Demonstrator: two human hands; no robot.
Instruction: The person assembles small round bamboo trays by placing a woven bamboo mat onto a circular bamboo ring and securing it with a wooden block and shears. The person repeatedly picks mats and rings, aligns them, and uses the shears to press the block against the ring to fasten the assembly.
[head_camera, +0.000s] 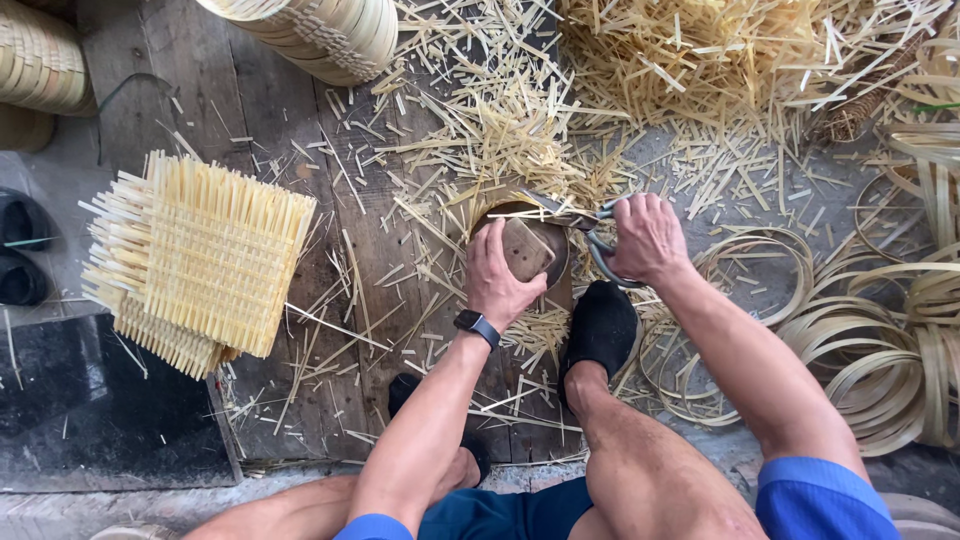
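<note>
The left hand (497, 275) presses down on a small brown block (526, 247), the fingers (487, 243) curled over its near edge and the thumb along its side. The block is squarish, flat-topped, dotted with small holes, and sits on a round woven bamboo piece (520, 225) whose pale rim curves around the far side. This lies on the plank floor (260, 120), just ahead of the person's black-socked foot (601, 325). A dark watch (477, 325) circles the left wrist.

The right hand (648, 238) is closed around the grey loop handles of a pair of shears (597, 240), fingers wrapped tight on them; the blades point left toward the woven piece and touch its far rim.

Cut bamboo slivers (500, 130) are strewn thickly over the floor around the work, heaped deepest at the top right and crowding right up to the woven piece. To the left, well apart, lies a stack of square woven mats (215, 260) with loose ends sticking out. Coiled bamboo hoops (880, 340) lie to the right beside the right forearm. Stacked round rims (320, 35) stand at the top edge, and dark shoes (20, 250) at the far left.
</note>
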